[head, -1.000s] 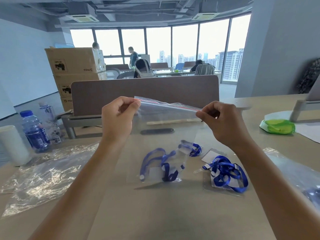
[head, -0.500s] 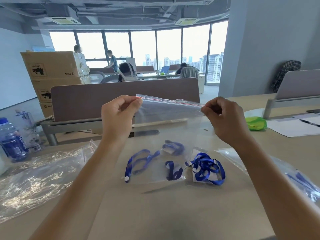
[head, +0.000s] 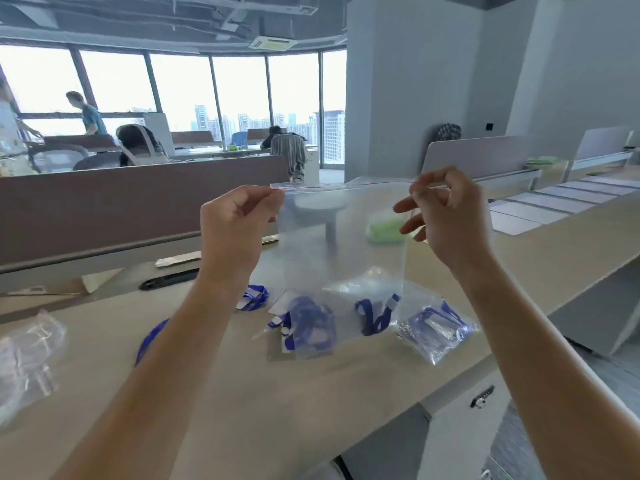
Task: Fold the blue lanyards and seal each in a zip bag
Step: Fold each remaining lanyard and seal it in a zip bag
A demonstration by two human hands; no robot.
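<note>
I hold a clear zip bag (head: pixel 341 244) with a red seal line up in front of me. My left hand (head: pixel 235 223) pinches its top left corner and my right hand (head: pixel 446 216) pinches its top right corner. A folded blue lanyard (head: pixel 375 315) hangs in the bag's bottom. Seen through the bag, another blue lanyard bundle (head: pixel 308 327) lies on the desk. Further loose blue lanyards rest by my left forearm, one (head: pixel 254 297) behind it and one (head: pixel 149 337) to its left. A sealed bag with a lanyard (head: pixel 436 329) lies at the right.
The beige desk (head: pixel 242 393) ends at its right edge close to the sealed bag. Crumpled clear plastic (head: pixel 27 355) lies at the left. A brown divider panel (head: pixel 121 202) stands behind. A green object (head: pixel 384 228) and papers (head: pixel 540 206) lie farther right. People sit and stand in the background.
The view has swung to the right. Both hands have raised the bag higher, and the bagged lanyard now hangs at the bag's right bottom corner.
</note>
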